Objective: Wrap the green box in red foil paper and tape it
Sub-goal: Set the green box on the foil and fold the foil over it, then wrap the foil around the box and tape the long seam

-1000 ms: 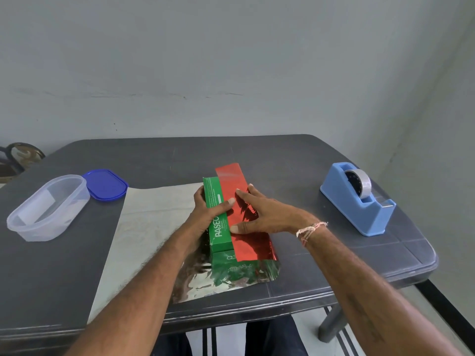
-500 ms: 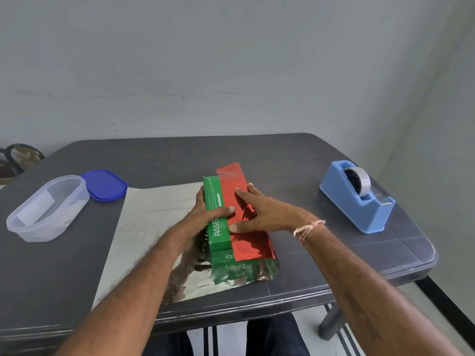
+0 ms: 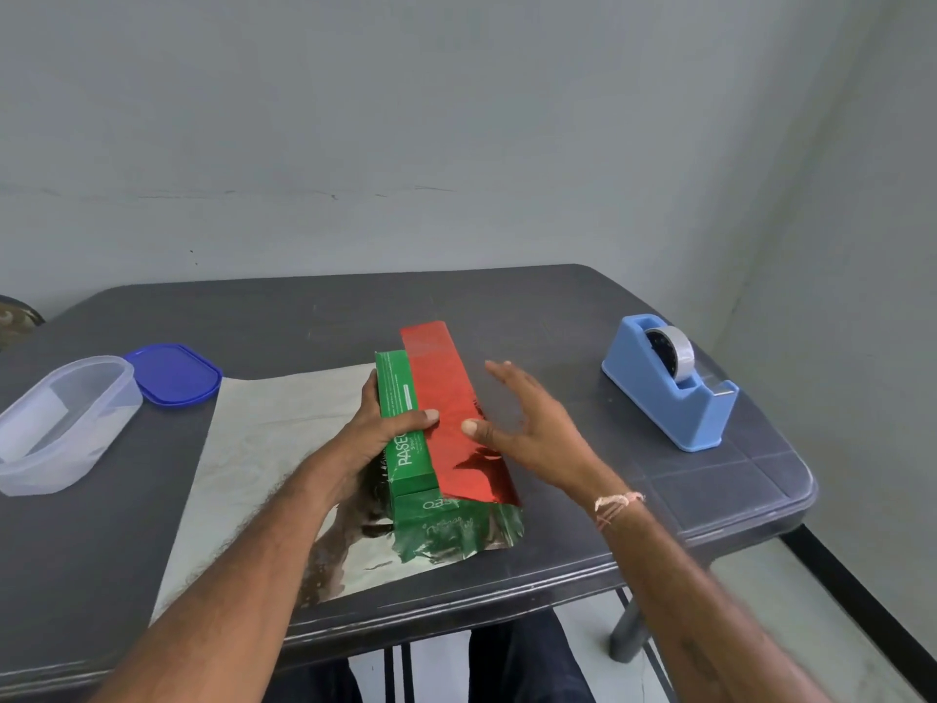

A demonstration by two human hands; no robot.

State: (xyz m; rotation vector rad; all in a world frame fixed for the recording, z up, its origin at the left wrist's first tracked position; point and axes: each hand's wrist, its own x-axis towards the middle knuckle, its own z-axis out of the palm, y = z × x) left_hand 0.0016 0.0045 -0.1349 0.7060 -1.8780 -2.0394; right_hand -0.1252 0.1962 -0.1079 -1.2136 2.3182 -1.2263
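Note:
The long green box (image 3: pixel 405 428) lies on the sheet of foil paper (image 3: pixel 284 449), whose silver underside faces up. A red flap of the foil (image 3: pixel 451 418) is folded over the box's right half. My left hand (image 3: pixel 377 433) grips the box from its left side, with the thumb across the top at the red flap's edge. My right hand (image 3: pixel 527 423) hovers just right of the box, fingers spread, blurred by motion and holding nothing. The blue tape dispenser (image 3: pixel 669 388) with a clear tape roll stands further right.
A clear plastic container (image 3: pixel 61 423) and its blue lid (image 3: pixel 175 375) sit at the left of the dark grey table (image 3: pixel 583 540). The table's front edge is close below the foil. A wall stands behind and to the right.
My right hand has lifted off the red flap and swung right with its fingers spread. My left hand still holds the box, and the flap stays folded over it.

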